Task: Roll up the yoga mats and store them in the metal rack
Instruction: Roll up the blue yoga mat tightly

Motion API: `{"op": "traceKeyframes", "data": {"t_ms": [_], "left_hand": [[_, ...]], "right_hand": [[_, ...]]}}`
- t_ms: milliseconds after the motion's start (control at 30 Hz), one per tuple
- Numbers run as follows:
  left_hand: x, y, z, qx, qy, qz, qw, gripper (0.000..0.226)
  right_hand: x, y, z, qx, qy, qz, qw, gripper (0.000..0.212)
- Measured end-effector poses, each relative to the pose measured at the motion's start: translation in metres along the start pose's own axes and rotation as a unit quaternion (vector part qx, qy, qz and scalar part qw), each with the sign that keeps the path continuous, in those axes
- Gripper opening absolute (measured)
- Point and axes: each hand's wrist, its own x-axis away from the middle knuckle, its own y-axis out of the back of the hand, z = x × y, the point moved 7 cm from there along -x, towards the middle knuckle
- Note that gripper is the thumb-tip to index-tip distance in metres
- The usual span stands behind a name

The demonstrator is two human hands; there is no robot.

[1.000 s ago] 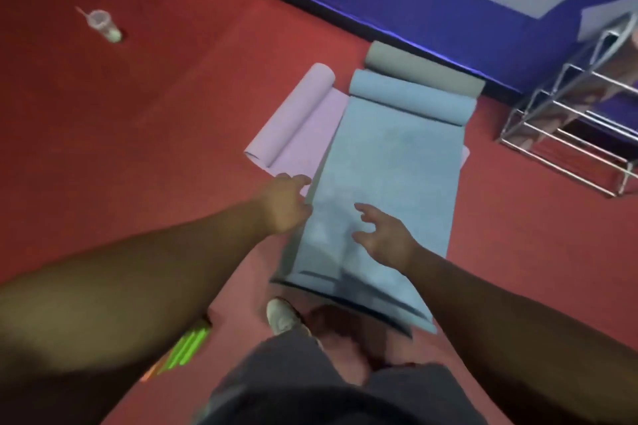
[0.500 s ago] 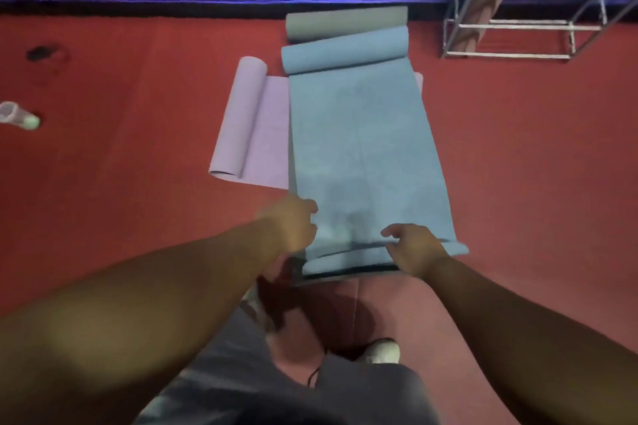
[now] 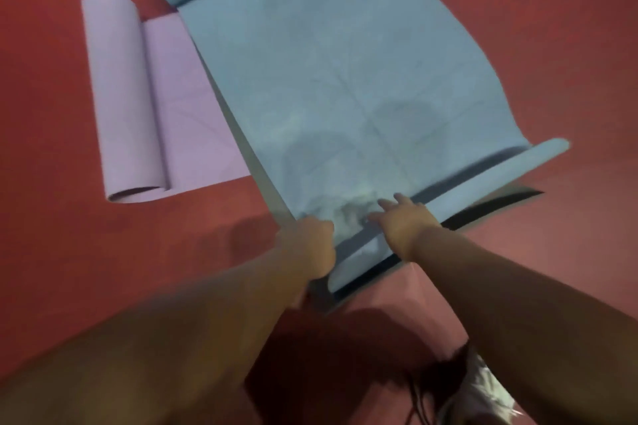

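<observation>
A light blue yoga mat (image 3: 345, 62) lies spread on the red floor, its far end curled into a roll at the top. Its near end is folded over into a narrow flat roll (image 3: 483, 176) with a dark underside showing. My left hand (image 3: 307, 245) grips the near left corner of that fold, fingers curled. My right hand (image 3: 404, 221) presses on the fold beside it with fingers stretched forward. A lilac yoga mat (image 3: 117, 97), partly rolled, lies to the left, partly under the blue one. The metal rack is out of view.
Red carpet floor (image 3: 569, 45) surrounds the mats. A grey mat's end peeks in at the top left edge. My shoe and dark laces (image 3: 459, 390) show at the bottom right.
The view has closed in and tilted over the blue mat's near end. Both hands have come together at its left part, and the folded strip has grown wider. The rack has left the view.
</observation>
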Motion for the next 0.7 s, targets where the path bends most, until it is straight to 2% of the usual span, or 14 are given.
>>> {"op": "traceKeyframes", "data": {"t_ms": [133, 200, 333, 400, 533, 633, 700], "left_hand": [[-0.049, -0.072, 0.016, 0.023, -0.028, 0.024, 0.999, 0.042], [-0.066, -0.097, 0.024, 0.049, -0.033, 0.037, 0.998, 0.052], [-0.079, -0.107, 0.039, 0.099, -0.055, 0.01, 0.993, 0.091], [-0.076, -0.095, 0.05, 0.099, -0.063, -0.028, 0.993, 0.099], [-0.068, -0.044, 0.098, 0.135, -0.086, -0.151, 0.976, 0.059], [-0.061, 0.001, 0.141, 0.134, -0.131, -0.151, 0.971, 0.043], [-0.051, 0.041, 0.167, 0.124, -0.154, -0.188, 0.962, 0.025]], "right_hand": [[-0.066, -0.053, 0.009, 0.105, -0.023, 0.043, 0.993, 0.045], [-0.08, -0.067, 0.012, 0.109, -0.035, 0.043, 0.992, 0.029], [-0.078, -0.034, 0.019, 0.016, -0.033, -0.071, 0.997, 0.012], [-0.065, -0.005, 0.028, -0.065, -0.027, -0.113, 0.991, 0.005], [-0.045, 0.053, 0.069, -0.129, 0.002, -0.191, 0.973, 0.01], [-0.039, 0.102, 0.102, -0.135, 0.019, -0.256, 0.957, 0.011], [-0.029, 0.135, 0.117, -0.148, 0.026, -0.3, 0.942, 0.015]]}}
